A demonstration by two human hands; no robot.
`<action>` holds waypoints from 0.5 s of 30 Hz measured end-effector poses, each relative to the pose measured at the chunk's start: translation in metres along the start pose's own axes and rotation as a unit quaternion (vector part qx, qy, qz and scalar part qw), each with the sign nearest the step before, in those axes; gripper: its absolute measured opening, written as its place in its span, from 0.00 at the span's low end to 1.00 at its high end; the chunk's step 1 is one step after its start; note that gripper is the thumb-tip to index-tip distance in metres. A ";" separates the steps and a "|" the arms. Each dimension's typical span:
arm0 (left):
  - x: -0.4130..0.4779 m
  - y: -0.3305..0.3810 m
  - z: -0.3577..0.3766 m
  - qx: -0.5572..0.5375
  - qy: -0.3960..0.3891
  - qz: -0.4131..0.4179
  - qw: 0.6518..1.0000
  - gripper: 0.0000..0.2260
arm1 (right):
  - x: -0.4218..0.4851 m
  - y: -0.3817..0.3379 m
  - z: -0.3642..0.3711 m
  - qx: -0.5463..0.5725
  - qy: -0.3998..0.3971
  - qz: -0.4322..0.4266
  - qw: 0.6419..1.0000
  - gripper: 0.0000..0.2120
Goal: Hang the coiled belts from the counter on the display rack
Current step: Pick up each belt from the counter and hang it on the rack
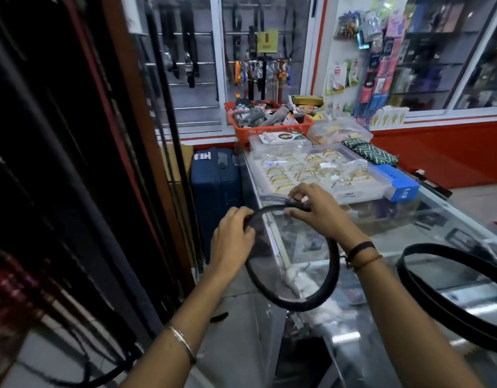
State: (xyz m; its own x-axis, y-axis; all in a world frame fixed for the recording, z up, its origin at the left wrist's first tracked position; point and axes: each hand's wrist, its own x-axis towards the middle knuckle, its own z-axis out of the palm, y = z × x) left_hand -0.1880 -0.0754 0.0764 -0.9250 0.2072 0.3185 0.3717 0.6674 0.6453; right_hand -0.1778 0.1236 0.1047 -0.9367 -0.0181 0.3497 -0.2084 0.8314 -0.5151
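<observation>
Second coiled belt (448, 292) cut off right; hands (269, 222) grip blurred belt (306, 298).

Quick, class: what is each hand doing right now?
Left hand: closed on the left side of the coiled black belt.
Right hand: fingers pinching the same belt at its top end.

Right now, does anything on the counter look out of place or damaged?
Nothing looks damaged. Both hands hold one coiled belt; another belt lies on the counter, partly out of frame.
</observation>
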 end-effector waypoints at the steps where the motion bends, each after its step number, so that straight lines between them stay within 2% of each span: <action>1: -0.004 -0.005 -0.016 0.003 0.019 0.003 1.000 0.13 | -0.002 -0.018 -0.001 0.034 -0.010 -0.004 0.999 0.12; 4: -0.019 -0.018 -0.062 0.013 0.079 0.012 0.997 0.12 | -0.010 -0.066 -0.003 0.105 -0.042 -0.012 0.994 0.05; 6: -0.029 -0.022 -0.094 0.033 0.126 0.018 0.991 0.11 | -0.012 -0.099 0.000 0.151 -0.027 -0.026 0.988 0.03; 11: -0.046 -0.023 -0.170 0.044 0.255 0.041 0.965 0.09 | -0.019 -0.190 0.007 0.334 0.074 -0.067 0.937 0.11; 15: -0.052 -0.017 -0.223 -0.005 0.285 0.105 0.953 0.07 | -0.023 -0.250 0.007 0.410 0.135 -0.104 0.896 0.18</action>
State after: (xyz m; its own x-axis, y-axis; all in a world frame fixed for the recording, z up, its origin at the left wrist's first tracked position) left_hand -0.1291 -0.2572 0.2037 -0.6386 -0.0890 0.7644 0.5469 0.6464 0.5321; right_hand -0.1061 -0.0874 0.2202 -0.7740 0.1018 0.6249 -0.6114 0.1361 -0.7795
